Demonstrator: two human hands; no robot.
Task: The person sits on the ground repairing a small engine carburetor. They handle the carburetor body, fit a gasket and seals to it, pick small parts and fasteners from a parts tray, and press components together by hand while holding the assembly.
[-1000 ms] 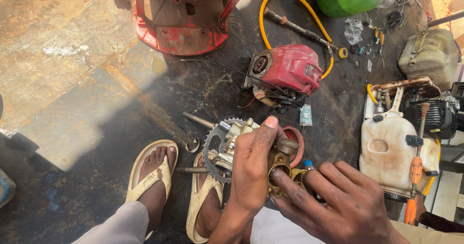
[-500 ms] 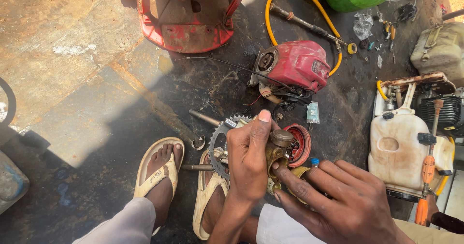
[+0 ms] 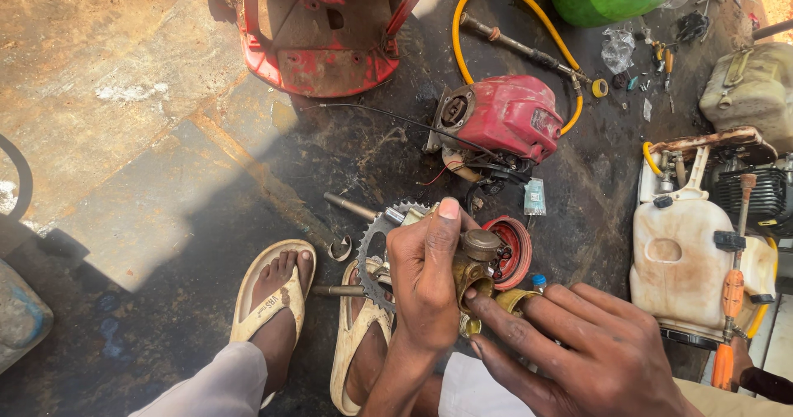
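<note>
My left hand [image 3: 425, 272] grips a brass pump fitting [image 3: 472, 262] with a grey round cap, holding it above my feet. The thumb points up along its side. My right hand [image 3: 570, 351] comes in from the lower right, fingers spread, with the fingertips touching the lower brass part of the fitting. Just behind the hands lie a toothed sprocket [image 3: 373, 252] on a steel shaft [image 3: 351, 206] and a red round cap [image 3: 512, 248] holding small parts.
A small red engine [image 3: 508, 120] with a yellow hose [image 3: 471, 29] lies ahead on the oily floor. A red metal frame [image 3: 318, 49] stands farther back. A dirty white tank [image 3: 686, 260] and an orange-handled screwdriver [image 3: 731, 293] are at right. My sandalled feet [image 3: 277, 289] are below.
The view has shifted slightly downward and right. My left hand keeps its hold on the fitting, and my right fingers stay against its lower part.
</note>
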